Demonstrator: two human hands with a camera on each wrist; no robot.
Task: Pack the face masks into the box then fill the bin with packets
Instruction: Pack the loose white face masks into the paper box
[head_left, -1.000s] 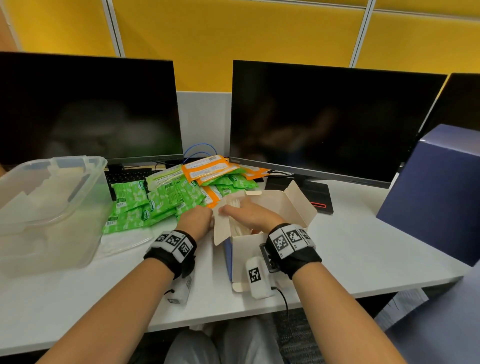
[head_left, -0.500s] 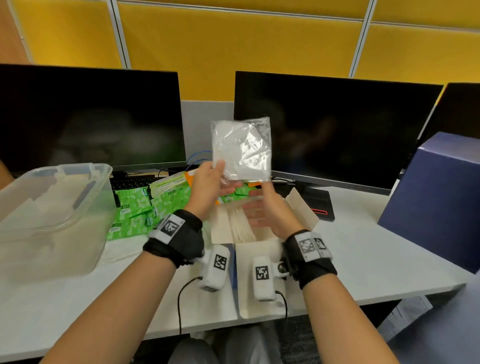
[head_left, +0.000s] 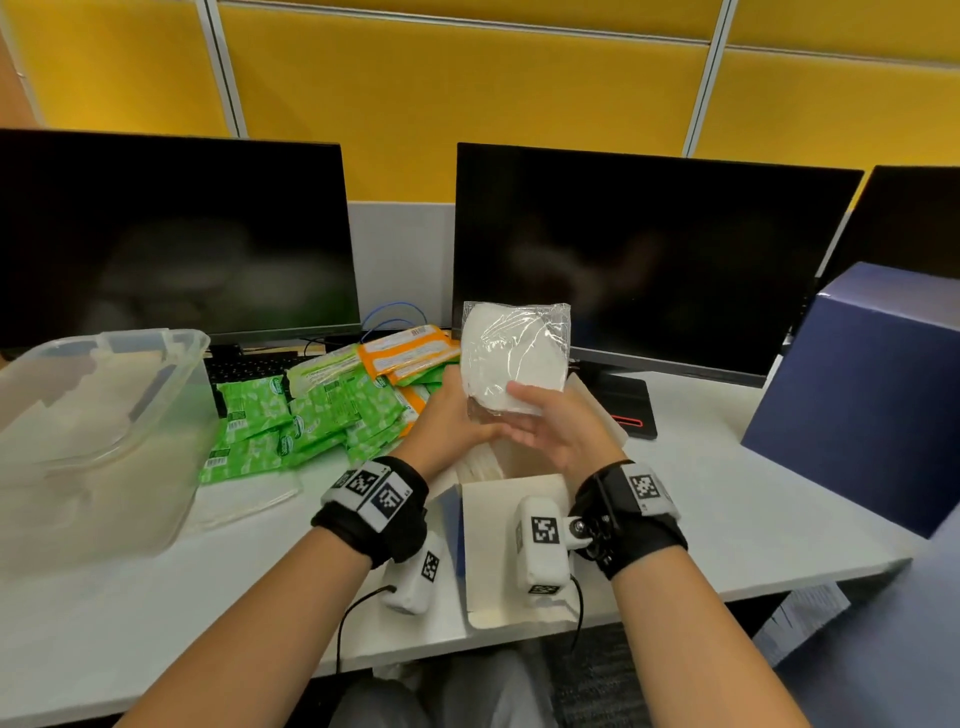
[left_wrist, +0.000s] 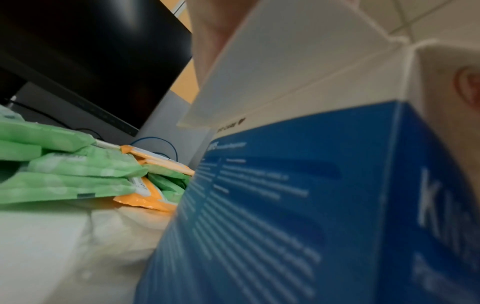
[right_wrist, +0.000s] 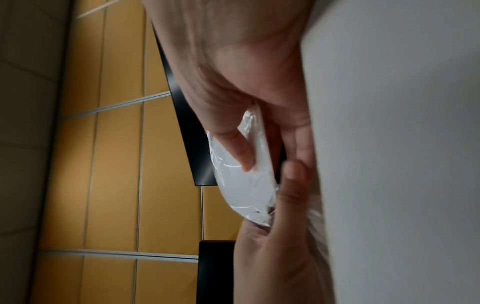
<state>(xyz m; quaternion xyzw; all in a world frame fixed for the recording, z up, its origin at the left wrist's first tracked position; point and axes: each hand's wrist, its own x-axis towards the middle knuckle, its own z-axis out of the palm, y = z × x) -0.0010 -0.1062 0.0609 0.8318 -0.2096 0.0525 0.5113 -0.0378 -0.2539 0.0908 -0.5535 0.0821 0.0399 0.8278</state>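
Note:
A white face mask (head_left: 514, 348) in a clear wrapper stands upright just above the open mask box (head_left: 511, 499). My left hand (head_left: 467, 410) grips its lower left corner. My right hand (head_left: 524, 400) pinches its lower edge, thumb on the front and fingers behind. In the right wrist view the thumb presses the mask (right_wrist: 244, 185). The box (left_wrist: 285, 205) is blue with white flaps folded outward, and more wrapped masks stand inside it. Green and orange packets (head_left: 322, 405) lie heaped left of the box. The clear plastic bin (head_left: 104, 415) stands at the far left.
Two dark monitors (head_left: 623, 260) stand behind the packets and box, with a keyboard (head_left: 244, 364) under the left one. A large dark blue box (head_left: 857, 395) sits at the right. A flat clear bag (head_left: 244, 493) lies by the bin.
My hands came up out of the box with a wrapped mask, the left hand lifting it high. The mask has now come down lower and my right hand has taken hold too.

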